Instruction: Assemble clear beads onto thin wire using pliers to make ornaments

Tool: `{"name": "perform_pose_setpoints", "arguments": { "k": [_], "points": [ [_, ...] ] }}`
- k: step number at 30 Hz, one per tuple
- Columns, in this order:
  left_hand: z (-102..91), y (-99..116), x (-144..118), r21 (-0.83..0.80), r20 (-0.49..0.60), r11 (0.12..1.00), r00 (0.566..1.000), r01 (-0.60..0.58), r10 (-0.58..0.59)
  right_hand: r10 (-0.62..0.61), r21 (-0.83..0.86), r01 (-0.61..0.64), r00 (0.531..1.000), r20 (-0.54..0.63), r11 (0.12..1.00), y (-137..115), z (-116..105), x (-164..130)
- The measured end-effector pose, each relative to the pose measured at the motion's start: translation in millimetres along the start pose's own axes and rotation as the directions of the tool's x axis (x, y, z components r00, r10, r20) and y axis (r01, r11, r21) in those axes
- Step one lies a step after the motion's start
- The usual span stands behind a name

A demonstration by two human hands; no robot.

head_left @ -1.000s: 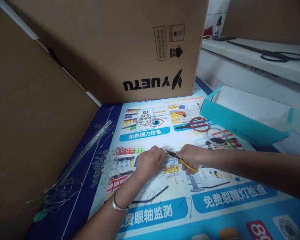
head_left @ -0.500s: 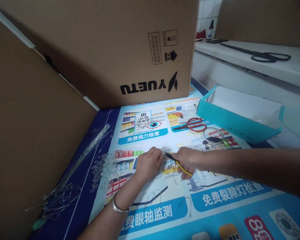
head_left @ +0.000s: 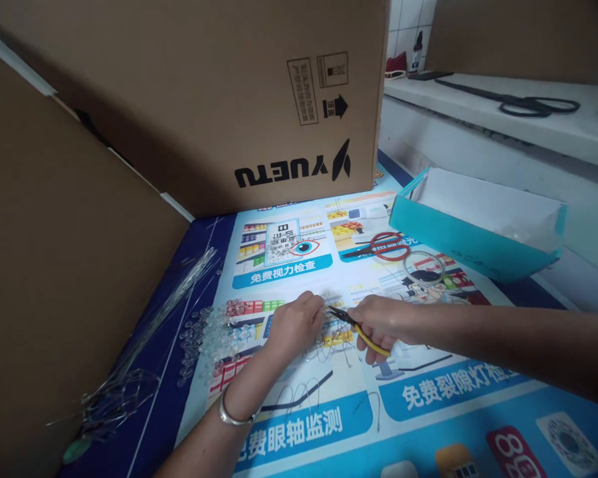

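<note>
A tall cardboard box (head_left: 219,99) is standing along the far edge of the printed mat (head_left: 428,411), and a cardboard sheet (head_left: 54,265) is leaning along its left edge, closing in that side. Clear beads (head_left: 214,332) and a wire bundle (head_left: 144,345) are lying just left of the hands; red scissors (head_left: 386,245) and a teal tray (head_left: 473,226) are sitting toward the far right corner. The right hand (head_left: 379,322) is clenching yellow-handled pliers (head_left: 359,328), their long axis running left and slightly away, tips pointing at the left hand (head_left: 294,325). The left hand is pinching something small at mid-mat; I cannot tell what. The near and right parts of the mat are lying open.
</note>
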State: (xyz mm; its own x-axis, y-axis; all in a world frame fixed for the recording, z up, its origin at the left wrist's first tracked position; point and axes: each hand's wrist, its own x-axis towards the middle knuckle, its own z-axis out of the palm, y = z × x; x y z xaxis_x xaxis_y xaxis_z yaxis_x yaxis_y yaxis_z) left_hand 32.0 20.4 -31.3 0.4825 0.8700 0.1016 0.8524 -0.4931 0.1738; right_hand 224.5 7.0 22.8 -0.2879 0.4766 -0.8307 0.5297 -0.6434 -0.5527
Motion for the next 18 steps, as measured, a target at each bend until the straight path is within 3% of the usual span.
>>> {"name": "perform_pose_setpoints", "arguments": {
  "k": [3,5,7,11,18],
  "points": [
    [-0.1,-2,-1,-0.04,-0.003,0.999,1.0,0.017,-0.017,-0.177,-0.259,0.145,0.978,-0.106,0.955,9,-10,-10],
    [0.2,-3,-1,-0.065,-0.009,0.998,1.0,0.02,-0.021,-0.348,-0.523,0.211,0.921,-0.178,0.826,14,-20,-17],
    [0.7,-5,-2,-0.09,-0.02,0.996,1.0,0.014,-0.016,-0.423,-0.669,0.21,0.89,-0.172,0.713,16,-30,-22],
    [2.0,-8,-2,-0.138,-0.034,0.99,0.999,-0.003,-0.002,-0.43,-0.766,0.197,0.896,-0.113,0.612,12,-41,-21],
    [1.9,-11,0,-0.147,-0.011,0.989,1.0,-0.017,0.015,-0.449,-0.871,0.167,0.891,-0.067,0.462,-9,-40,-9]
  ]
}}
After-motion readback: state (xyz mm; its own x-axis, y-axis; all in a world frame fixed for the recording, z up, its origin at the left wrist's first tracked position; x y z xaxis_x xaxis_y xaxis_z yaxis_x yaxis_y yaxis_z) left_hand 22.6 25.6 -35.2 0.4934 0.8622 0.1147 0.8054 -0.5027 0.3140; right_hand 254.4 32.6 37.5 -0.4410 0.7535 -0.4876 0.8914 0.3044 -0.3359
